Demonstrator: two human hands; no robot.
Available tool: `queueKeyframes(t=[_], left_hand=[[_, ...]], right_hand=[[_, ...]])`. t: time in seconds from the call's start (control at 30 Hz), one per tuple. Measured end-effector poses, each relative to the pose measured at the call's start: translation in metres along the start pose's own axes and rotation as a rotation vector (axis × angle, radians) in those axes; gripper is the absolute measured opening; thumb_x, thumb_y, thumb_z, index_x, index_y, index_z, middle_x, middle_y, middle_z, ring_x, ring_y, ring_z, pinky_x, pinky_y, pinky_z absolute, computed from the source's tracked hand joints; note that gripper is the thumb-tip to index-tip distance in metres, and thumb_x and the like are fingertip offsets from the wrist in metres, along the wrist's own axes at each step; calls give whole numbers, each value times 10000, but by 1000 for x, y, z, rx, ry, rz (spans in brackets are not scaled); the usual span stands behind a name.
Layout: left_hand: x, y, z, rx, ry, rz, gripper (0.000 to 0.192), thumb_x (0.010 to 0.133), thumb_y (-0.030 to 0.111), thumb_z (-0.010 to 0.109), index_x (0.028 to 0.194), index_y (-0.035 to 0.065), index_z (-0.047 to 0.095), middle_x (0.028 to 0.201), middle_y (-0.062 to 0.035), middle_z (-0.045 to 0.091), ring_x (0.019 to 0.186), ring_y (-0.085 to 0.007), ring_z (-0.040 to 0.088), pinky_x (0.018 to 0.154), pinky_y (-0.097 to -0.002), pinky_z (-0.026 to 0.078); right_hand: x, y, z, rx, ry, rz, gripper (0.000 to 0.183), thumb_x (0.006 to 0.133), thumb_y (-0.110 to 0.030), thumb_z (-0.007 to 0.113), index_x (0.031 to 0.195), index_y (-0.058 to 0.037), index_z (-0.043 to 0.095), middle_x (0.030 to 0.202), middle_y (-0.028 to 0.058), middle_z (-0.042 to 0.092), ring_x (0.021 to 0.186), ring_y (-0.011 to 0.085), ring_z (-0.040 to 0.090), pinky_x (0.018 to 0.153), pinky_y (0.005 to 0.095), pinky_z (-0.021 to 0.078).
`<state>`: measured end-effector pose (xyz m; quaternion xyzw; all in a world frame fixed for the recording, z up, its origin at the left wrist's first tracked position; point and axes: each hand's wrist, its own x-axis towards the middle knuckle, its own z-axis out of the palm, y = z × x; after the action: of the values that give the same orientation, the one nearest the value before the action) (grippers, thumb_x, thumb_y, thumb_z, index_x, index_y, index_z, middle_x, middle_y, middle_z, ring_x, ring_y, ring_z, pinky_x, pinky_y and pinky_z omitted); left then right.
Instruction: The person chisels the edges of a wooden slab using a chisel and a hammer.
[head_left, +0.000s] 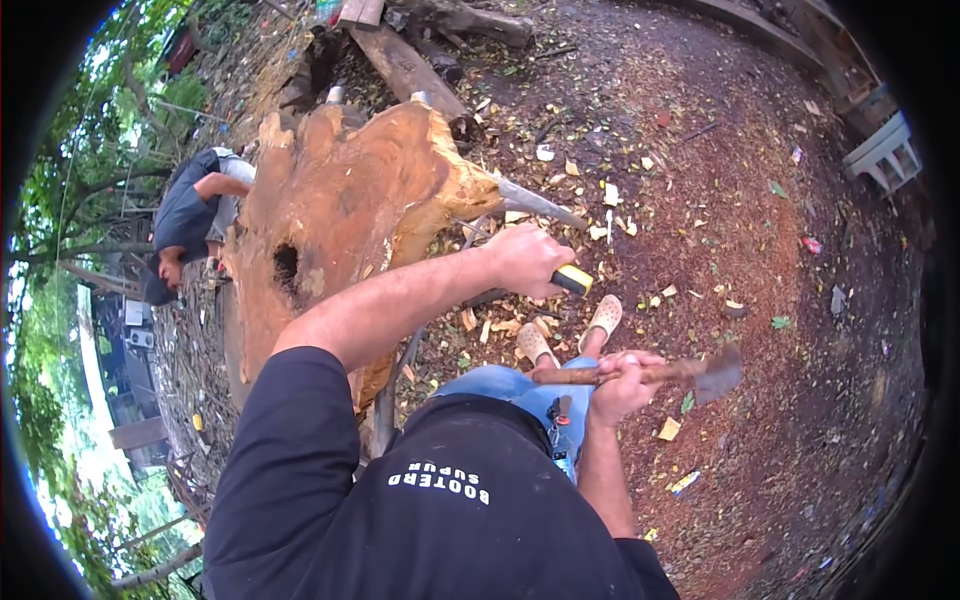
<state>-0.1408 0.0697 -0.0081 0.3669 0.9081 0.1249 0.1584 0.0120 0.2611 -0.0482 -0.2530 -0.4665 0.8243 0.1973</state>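
My left hand (529, 261) is closed around a chisel with a yellow and black handle (572, 280). Its thin metal blade (471, 227) points toward the rough, freshly cut edge of a large wooden slab (337, 187). Lower down and to the right, my right hand (626, 382) grips the wooden handle of a hatchet (718, 373), whose head lies out to the right, apart from the chisel. The slab has a dark hole through its face and rests on branch-like supports.
Another person (191, 202) bends at the slab's far side. Logs (409, 71) lie beyond it. Wood chips (506, 326) and leaves litter the soil around my feet. A white plastic chair (885, 154) stands at the far right.
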Motion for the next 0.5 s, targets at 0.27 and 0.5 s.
queueKeyframes(t=[0.27,0.5], left_hand=[[4,-2,6,18,29,-6,277,732,340,715,792,96,597,698,-107,663,680,-321,681,640,-462,549],[16,-2,-3,-8,32,-92,263,750,346,694,841,104,648,748,-117,700,736,-323,701,710,-460,563]], right_hand=[[-19,46,1,-390,-384,464,228,842,44,477,1058,-12,430,696,54,517,469,140,525,424,261,454],[2,23,1,-72,-76,13,91,854,29,437,874,-59,438,662,40,495,463,129,508,417,268,459]])
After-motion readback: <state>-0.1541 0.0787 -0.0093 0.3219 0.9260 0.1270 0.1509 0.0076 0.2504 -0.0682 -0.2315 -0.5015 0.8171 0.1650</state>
